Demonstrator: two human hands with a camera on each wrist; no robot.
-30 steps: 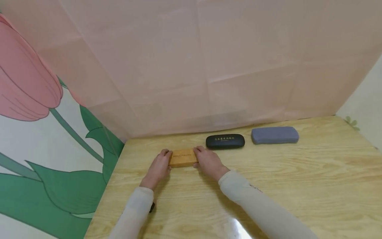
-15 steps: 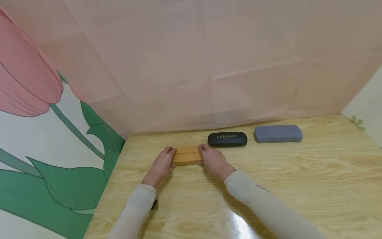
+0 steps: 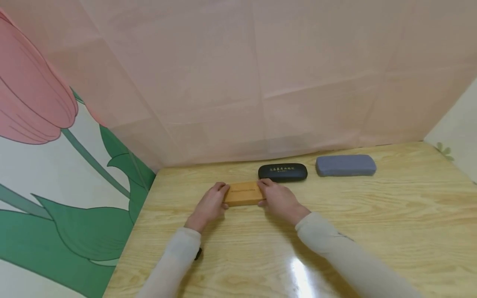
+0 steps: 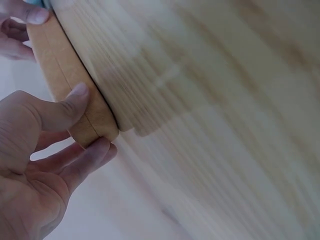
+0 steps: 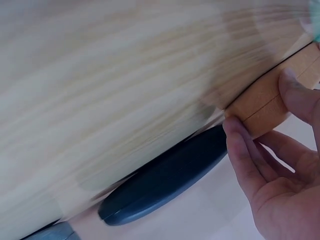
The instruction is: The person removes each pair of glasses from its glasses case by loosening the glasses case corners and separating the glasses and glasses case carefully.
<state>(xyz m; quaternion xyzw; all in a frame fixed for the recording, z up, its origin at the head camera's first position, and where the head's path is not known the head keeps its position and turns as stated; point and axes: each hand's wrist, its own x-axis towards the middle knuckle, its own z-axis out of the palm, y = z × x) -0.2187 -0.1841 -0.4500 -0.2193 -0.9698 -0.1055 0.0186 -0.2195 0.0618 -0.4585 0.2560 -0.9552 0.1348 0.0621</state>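
A tan glasses case (image 3: 244, 194) with a line of dark lettering on its lid lies on the table, its seam visible in both wrist views. My left hand (image 3: 210, 205) pinches the left end, thumb on the near side and fingers around the end and far side. The right end is held the same way by my right hand (image 3: 282, 200). Just behind the right hand is a black glasses case (image 3: 283, 172) with gold characters. In the right wrist view that black case (image 5: 165, 180) sits close to the right fingertips; whether they touch cannot be told.
A blue-grey glasses case (image 3: 345, 165) lies to the right of the black one, near the table's back edge. Behind the wood-grain table (image 3: 402, 215) hangs a pink cloth (image 3: 208, 82). A tulip-patterned wall covering (image 3: 67, 231) borders the left side.
Both hands have slid the tan case rightward along the table, bringing it nearer the black case. The black and blue-grey cases have stayed in place; the view has shifted slightly.
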